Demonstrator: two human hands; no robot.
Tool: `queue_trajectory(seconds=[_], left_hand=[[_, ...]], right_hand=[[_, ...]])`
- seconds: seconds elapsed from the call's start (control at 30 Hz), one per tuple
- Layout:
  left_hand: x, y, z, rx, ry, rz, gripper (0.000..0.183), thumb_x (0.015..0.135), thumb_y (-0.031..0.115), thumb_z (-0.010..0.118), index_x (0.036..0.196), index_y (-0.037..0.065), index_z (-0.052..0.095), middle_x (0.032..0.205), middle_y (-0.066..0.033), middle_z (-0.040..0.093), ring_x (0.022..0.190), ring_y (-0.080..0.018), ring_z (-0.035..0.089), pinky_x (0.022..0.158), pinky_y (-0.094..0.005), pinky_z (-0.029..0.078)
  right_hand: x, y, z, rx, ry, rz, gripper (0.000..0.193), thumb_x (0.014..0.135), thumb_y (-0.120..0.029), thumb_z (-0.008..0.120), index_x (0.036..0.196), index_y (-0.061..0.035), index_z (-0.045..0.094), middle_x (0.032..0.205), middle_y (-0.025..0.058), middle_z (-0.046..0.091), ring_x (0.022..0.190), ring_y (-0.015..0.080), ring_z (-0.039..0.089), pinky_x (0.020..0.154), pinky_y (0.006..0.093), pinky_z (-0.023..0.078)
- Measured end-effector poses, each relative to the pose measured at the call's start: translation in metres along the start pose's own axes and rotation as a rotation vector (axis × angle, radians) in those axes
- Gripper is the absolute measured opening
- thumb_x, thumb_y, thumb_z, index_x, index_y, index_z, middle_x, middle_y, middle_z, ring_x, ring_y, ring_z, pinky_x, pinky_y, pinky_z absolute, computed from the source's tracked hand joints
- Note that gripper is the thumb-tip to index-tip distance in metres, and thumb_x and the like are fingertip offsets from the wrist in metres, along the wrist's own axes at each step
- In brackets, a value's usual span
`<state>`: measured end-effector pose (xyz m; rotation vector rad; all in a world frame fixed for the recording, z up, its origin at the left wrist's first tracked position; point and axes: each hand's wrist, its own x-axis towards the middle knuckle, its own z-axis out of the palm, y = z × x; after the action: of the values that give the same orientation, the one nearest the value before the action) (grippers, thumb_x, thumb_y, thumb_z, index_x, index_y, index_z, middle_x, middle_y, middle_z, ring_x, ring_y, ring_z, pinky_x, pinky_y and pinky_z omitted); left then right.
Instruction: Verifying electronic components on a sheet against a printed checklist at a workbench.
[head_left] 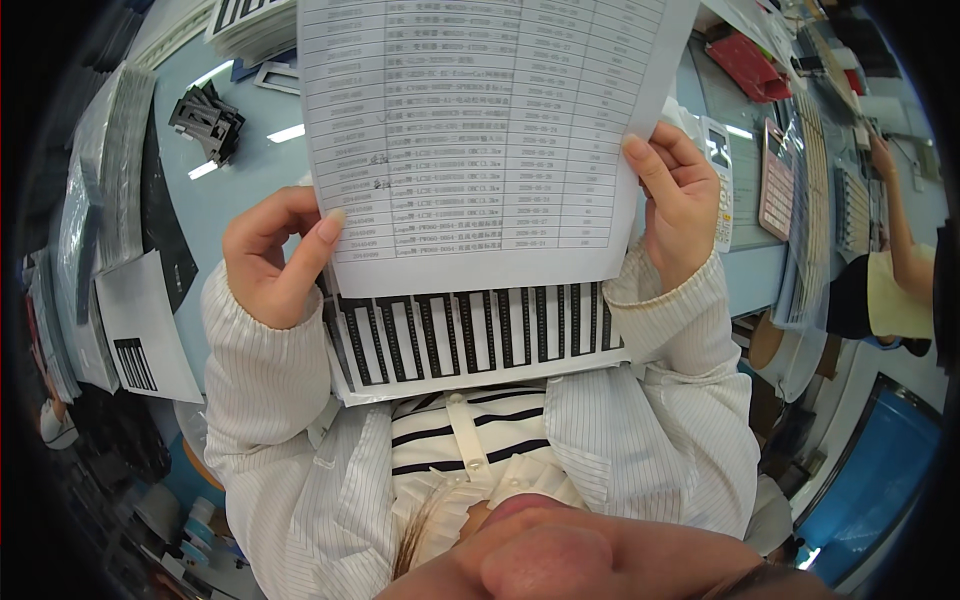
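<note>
A white sheet of paper [460, 262] printed with a table of rows is held up in front of me, its upper end running out of the picture. My left hand [275, 250] pinches its lower left edge between thumb and fingers. On the opposite edge my right hand [675, 195] grips it, thumb on the front face. Small handwritten marks show near the left column. Beneath the paper, close to my body, lies a stack of sheets [475, 335] with black bars and white strips, partly hidden by the paper.
Black plastic parts [207, 122] sit on the blue-grey table [265, 165] at left. Plastic-wrapped stacks [115, 170] and a barred white sheet [150, 325] line the left side. At right are a pink calculator [777, 180], a red pouch [748, 68] and another person's arm [895, 190].
</note>
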<state>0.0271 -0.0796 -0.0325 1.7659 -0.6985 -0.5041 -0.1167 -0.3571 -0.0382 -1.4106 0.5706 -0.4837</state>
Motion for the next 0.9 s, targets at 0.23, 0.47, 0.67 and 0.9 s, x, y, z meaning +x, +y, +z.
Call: queue_trajectory(seconds=[0.23, 0.47, 0.67, 0.9], left_hand=[[-0.0006, 0.0047, 0.0, -0.036, -0.007, -0.039, 0.015, 0.076, 0.008, 0.057, 0.084, -0.005, 0.058, 0.07, -0.0067, 0.06, 0.06, -0.0101, 0.052, 0.06, -0.0222, 0.041], [-0.0002, 0.0065, -0.0022, -0.003, -0.034, -0.011, 0.015, 0.077, 0.008, 0.056, 0.085, -0.004, 0.059, 0.07, -0.0065, 0.06, 0.059, -0.0095, 0.051, 0.058, -0.0218, 0.04], [0.0003, 0.0053, -0.0025, -0.006, -0.042, 0.024, 0.016, 0.077, 0.009, 0.056, 0.086, -0.003, 0.059, 0.072, -0.0074, 0.061, 0.058, -0.0098, 0.051, 0.058, -0.0218, 0.041], [0.0008, 0.0048, -0.0029, 0.027, -0.055, 0.032, 0.016, 0.076, 0.01, 0.056, 0.086, -0.003, 0.059, 0.071, -0.0068, 0.061, 0.058, -0.0099, 0.051, 0.057, -0.0222, 0.04]], right_hand=[[-0.0002, 0.0004, 0.0011, 0.02, 0.018, -0.002, 0.025, 0.077, -0.006, 0.061, 0.099, 0.0043, 0.054, 0.089, 0.0105, 0.062, 0.08, 0.0127, 0.057, 0.076, 0.0235, 0.044], [0.0004, 0.0032, 0.0003, 0.02, 0.019, -0.018, 0.025, 0.078, -0.007, 0.061, 0.1, 0.0039, 0.054, 0.09, 0.01, 0.061, 0.08, 0.0126, 0.057, 0.076, 0.0235, 0.043], [0.0003, 0.0039, 0.0017, -0.005, 0.043, -0.03, 0.025, 0.08, -0.006, 0.058, 0.102, 0.0038, 0.054, 0.087, 0.0088, 0.062, 0.077, 0.0101, 0.057, 0.07, 0.0204, 0.043], [0.0001, 0.0033, 0.0015, -0.007, 0.041, -0.024, 0.025, 0.079, -0.007, 0.06, 0.1, 0.0039, 0.054, 0.088, 0.0093, 0.061, 0.078, 0.0112, 0.057, 0.074, 0.0219, 0.043]])
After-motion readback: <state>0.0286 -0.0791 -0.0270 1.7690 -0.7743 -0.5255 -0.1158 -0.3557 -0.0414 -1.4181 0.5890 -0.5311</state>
